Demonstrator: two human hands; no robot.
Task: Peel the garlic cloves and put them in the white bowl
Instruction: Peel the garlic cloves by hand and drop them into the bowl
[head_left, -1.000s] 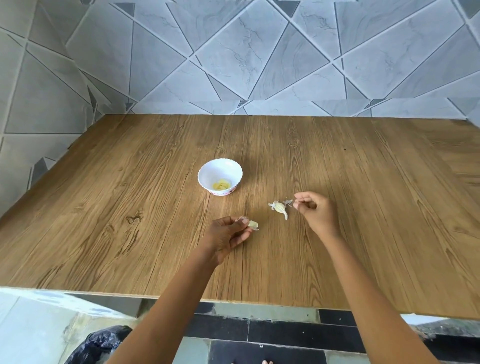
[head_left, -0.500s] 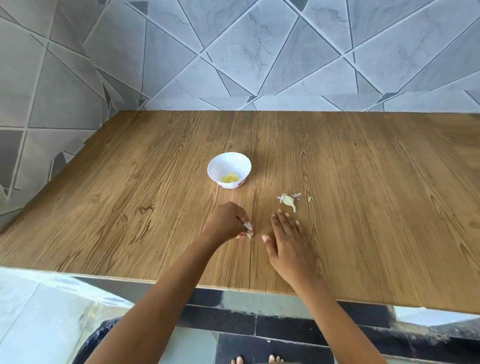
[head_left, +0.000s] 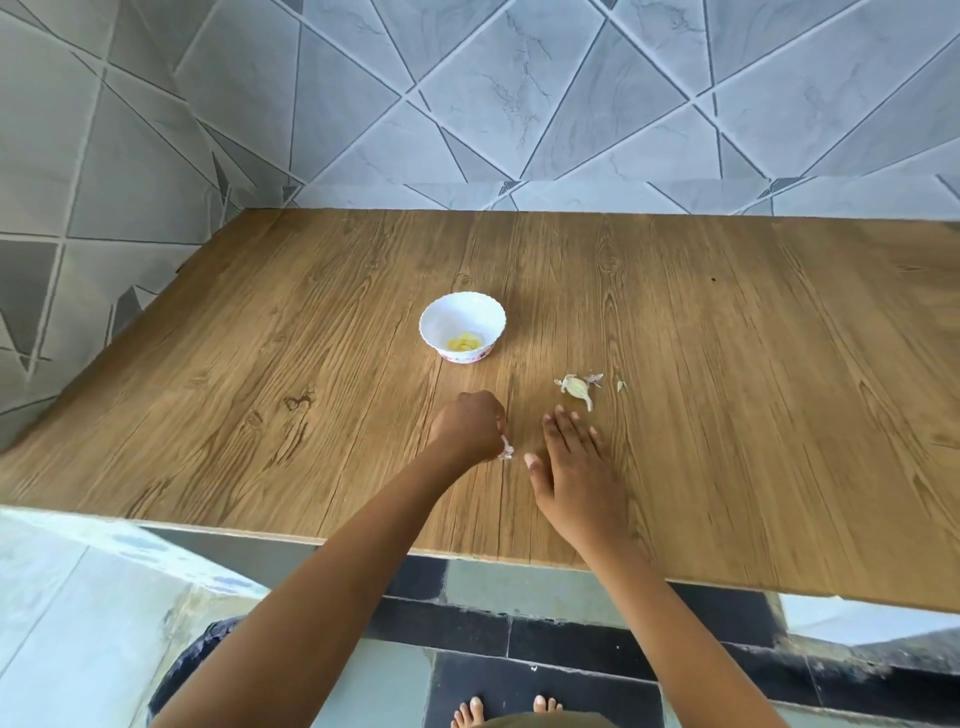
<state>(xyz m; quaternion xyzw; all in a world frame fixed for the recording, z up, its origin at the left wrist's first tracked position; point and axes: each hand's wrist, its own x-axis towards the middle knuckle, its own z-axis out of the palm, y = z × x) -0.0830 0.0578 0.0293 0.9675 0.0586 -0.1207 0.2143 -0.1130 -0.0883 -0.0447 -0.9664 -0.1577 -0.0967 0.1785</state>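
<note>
Two hands are over the table: the left hand curls round a pale clove, the right hand lies flat, fingers straight, just short of a garlic piece, and the bowl beyond holds peeled cloves.

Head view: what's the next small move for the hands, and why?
Probably bring the right hand across to pinch the clove sticking out of the left hand and pull its skin off. The visible tip looks papery, not peeled. The right hand lies open beside it, holding nothing. The bowl can wait.
</note>
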